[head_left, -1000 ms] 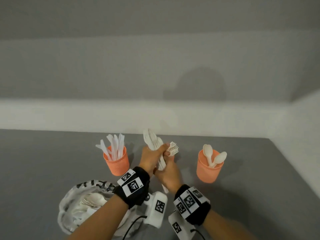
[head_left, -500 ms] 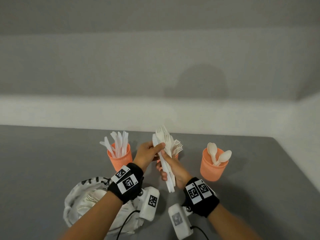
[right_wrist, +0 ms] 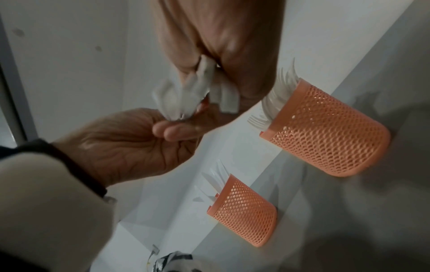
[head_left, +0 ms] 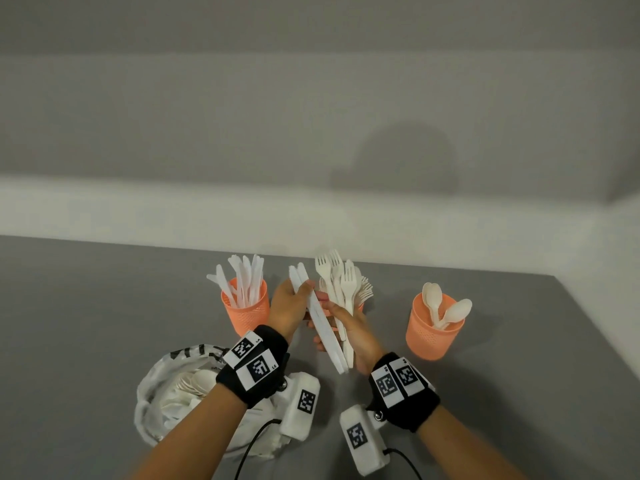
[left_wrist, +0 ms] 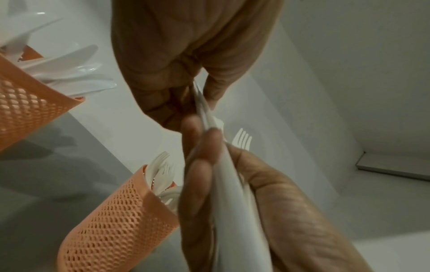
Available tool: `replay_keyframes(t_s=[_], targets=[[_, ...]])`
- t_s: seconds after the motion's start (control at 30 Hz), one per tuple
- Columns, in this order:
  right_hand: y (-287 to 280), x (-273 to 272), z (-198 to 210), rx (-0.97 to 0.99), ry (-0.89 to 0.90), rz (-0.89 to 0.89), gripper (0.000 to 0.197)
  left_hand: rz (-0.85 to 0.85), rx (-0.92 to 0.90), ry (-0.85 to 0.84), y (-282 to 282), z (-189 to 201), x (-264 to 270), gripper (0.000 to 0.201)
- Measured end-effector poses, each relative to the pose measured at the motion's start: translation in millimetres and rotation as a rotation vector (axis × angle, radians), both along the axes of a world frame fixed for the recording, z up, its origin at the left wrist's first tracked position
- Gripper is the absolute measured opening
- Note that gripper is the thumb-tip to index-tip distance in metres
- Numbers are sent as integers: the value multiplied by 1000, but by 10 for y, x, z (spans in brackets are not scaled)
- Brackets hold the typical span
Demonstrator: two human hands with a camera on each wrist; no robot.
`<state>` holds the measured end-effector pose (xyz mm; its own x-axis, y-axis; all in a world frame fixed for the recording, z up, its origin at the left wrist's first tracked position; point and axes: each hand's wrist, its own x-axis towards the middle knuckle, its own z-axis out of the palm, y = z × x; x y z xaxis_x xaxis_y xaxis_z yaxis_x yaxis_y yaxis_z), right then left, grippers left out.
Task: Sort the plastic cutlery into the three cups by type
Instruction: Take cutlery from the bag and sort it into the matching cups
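Head: high, looking forward and down on table
Wrists: close, along each palm
Shared: knife cup, fork cup

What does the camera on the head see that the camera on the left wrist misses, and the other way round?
Only the head view shows the spoon cup, the bag of unsorted cutlery and both wristbands. Only the left wrist view shows, from close up, the left hand with thumb and fingers pinching the knives. Both show the knife cup, the fork cup, and the right hand holding the forks.
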<state>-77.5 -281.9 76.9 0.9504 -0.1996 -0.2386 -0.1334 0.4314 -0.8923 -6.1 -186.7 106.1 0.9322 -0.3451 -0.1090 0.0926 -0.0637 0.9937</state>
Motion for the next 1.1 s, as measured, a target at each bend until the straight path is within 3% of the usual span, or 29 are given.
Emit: replay_keyframes(t_s=[0.13,0.2,0.37,0.47,0.57,0.7,0.83,0.9,1.1], targets=[[-53,39,-51,-9,47,-30,16,97,-249,230,109,89,155,11],[-80,47,-65,-42,54,-33,9,211,-406,296,202,158,348,16],[-139,74,-71,-103,45,-5,14,562,-376,-74,474,505,821,33],[-125,84,-35,-92,43,20,11,665,-361,-172,561,556,1050,42],[-107,99,-17,-85,69,27,11,657,-239,-229,541,369,1197,48],[-129,144,-87,-108,87,1,19,511,45,-282,501,-35,1231,44],[-168,169,-176,-121,126,-8,31,460,200,-352,530,-368,1255,23],[-164,159,-154,-147,116,8,22,478,268,-383,533,-423,1271,13],[-106,129,-104,-195,102,9,8,451,676,-630,476,-359,1208,30]])
